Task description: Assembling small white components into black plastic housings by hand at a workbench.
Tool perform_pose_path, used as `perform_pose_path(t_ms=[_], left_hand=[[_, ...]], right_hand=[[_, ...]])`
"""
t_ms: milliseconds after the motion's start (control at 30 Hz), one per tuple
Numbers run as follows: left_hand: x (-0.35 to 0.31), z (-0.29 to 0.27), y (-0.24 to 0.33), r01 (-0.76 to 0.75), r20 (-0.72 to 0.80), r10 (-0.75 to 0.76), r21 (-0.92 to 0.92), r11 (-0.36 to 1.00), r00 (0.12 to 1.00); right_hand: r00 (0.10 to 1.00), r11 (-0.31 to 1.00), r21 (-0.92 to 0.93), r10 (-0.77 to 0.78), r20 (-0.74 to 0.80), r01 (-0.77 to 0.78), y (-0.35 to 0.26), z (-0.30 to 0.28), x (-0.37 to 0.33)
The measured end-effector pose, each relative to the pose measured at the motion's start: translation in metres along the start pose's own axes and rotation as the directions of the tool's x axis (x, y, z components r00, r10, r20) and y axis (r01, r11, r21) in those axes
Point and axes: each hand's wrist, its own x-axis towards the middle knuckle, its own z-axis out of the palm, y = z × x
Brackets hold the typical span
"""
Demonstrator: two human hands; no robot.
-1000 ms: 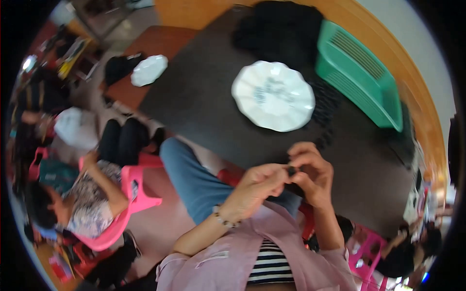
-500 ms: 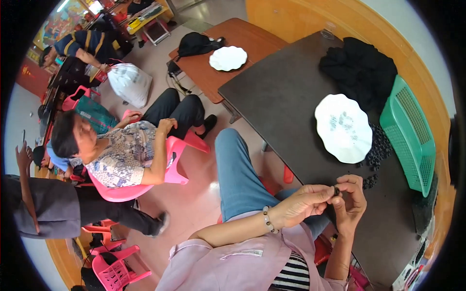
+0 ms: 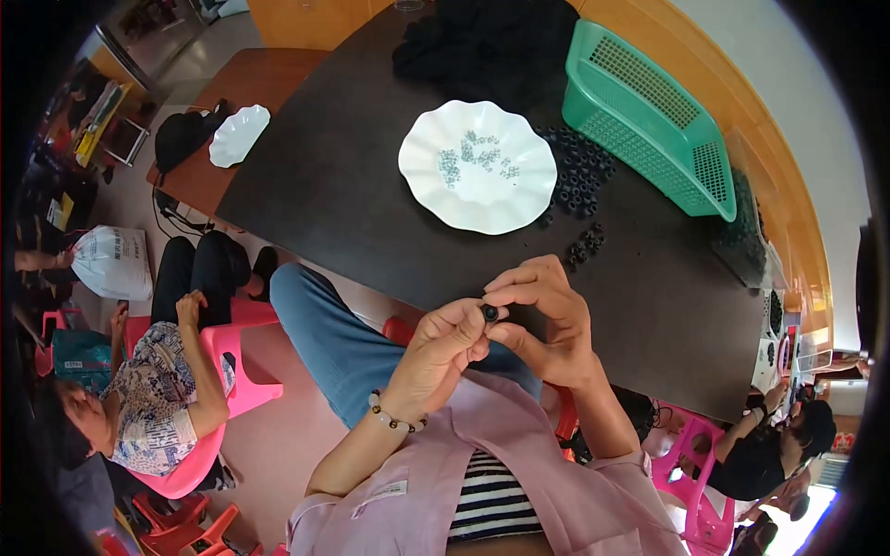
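Note:
My left hand [image 3: 442, 350], with a beaded bracelet at the wrist, pinches a small round black part [image 3: 490, 313] with a dark hollow or rim on its face. My right hand [image 3: 549, 324] meets it from the other side, thumb and fingertips also closed on the part. Both hands are above my lap at the table's near edge. Beyond them on the dark table [image 3: 343, 167] sits a white scalloped plate [image 3: 422, 199] with many tiny clear pieces on it. Similar black parts [image 3: 579, 181] lie loose in a pile right of the plate.
A green plastic basket [image 3: 640, 130] stands behind the black parts, and dark cloth [image 3: 482, 46] lies at the far side. On the brown table [image 3: 287, 69] at left are another white plate [image 3: 238, 136] and a black bag [image 3: 183, 139]. A person sits on a pink chair [image 3: 243, 357] at left.
The view has turned to the right, so plate, basket and table appear further left. Both hands still hold the small black part together at their fingertips.

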Motion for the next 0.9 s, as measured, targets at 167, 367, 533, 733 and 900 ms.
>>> perform_pose_path(t_ms=[167,367,533,733,900], left_hand=[[0.0,-0.003,-0.005,-0.013,0.001,0.013,0.037,0.999,1.0],[-0.001,-0.007,-0.007,0.002,0.054,0.0,-0.034,0.999,0.999],[-0.002,-0.013,-0.012,-0.003,0.009,0.003,0.004,1.0,1.0],[-0.004,-0.013,-0.014,-0.028,0.022,0.028,-0.038,0.999,0.999],[-0.004,-0.009,-0.014,0.002,-0.029,-0.003,-0.014,1.0,1.0]], right_hand=[[1.0,1.0,0.025,0.002,0.003,-0.002,0.003,-0.002,-0.004],[1.0,0.998,0.048,0.028,-0.011,-0.027,0.006,-0.001,-0.007],[0.998,0.994,0.102,0.05,-0.022,-0.048,0.008,0.0,-0.012],[0.999,0.996,0.089,0.033,-0.025,-0.03,0.007,-0.003,-0.014],[0.999,0.996,-0.075,-0.052,-0.016,0.05,0.001,-0.009,-0.013]])
